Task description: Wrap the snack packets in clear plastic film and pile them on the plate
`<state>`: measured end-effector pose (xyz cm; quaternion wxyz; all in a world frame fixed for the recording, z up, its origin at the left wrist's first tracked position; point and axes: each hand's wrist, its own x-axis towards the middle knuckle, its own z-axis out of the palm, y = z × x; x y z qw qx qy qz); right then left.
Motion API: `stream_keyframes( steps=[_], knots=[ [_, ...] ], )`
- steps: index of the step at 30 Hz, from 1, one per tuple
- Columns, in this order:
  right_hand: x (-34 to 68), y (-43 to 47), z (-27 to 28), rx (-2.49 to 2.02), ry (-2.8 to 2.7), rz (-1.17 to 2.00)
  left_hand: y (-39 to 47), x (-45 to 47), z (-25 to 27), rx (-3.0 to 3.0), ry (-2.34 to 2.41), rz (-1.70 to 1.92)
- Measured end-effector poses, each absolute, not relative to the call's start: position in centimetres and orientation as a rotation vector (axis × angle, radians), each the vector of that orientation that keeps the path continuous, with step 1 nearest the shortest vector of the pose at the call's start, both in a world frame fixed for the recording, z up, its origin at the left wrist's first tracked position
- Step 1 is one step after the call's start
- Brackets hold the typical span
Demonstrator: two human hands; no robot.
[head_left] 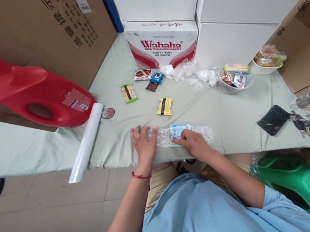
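Observation:
A light-blue snack packet (176,130) lies on a strip of clear crinkled plastic wrap (204,133) near the table's front edge. My right hand (196,145) presses on the packet, one finger stretched across it and the others curled. At the wrap's left end is my left hand (144,143), fingers spread and slightly bent, nothing gripped between them. A yellow snack packet (165,106) with a black band lies just beyond the blue one. Farther back are a green-edged snack packet (129,92), a small blue-and-brown packet (154,82) and a white-and-brown packet (142,74).
Left stand a red jug (37,93), a white film roll (86,142) and a round metal disc (108,113). Behind are crumpled plastic (186,70) and a Wahaha box (163,46). On the right are two snack bowls (235,87), a black pouch (274,119), keys and plastic bottles.

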<state>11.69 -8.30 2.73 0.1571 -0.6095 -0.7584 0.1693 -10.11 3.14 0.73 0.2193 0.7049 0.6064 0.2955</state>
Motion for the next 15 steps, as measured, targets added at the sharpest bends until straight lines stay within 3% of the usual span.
stream_keyframes(
  steps=[9,15],
  knots=[
    [13.3,-9.4,3.6,-1.355,-1.956,0.693,0.2,-7.0,5.8,1.627,1.453,0.774],
    [13.8,-9.8,4.3,-1.339,-1.941,0.763,-2.9,-2.4,6.2,2.065,1.011,0.646]
  ],
)
